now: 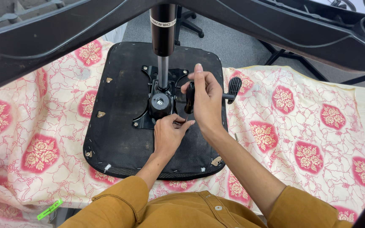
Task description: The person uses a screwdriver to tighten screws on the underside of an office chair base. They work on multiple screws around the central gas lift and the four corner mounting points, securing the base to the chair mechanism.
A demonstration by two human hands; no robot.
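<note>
An upturned black chair seat (pixel 119 105) lies on a flowered cloth, its metal tilt mechanism (pixel 160 101) bolted at the middle with a gas-lift column (pixel 163 38) rising from it. My right hand (pixel 208 99) is closed around a black-handled tool (pixel 189 98), held upright beside the mechanism. My left hand (pixel 169 134) rests just below, its fingertips pinched at the tool's lower tip near the plate's edge. What the fingers pinch is too small to see. A black lever paddle (pixel 234 86) sticks out to the right of the seat.
A cream cloth with red roses (pixel 309 135) covers the table. The dark chair base arms (pixel 275 25) span the top of the view. Another chair's wheeled base (pixel 189 23) stands on the grey floor behind. A green strip (pixel 49 210) lies at the lower left.
</note>
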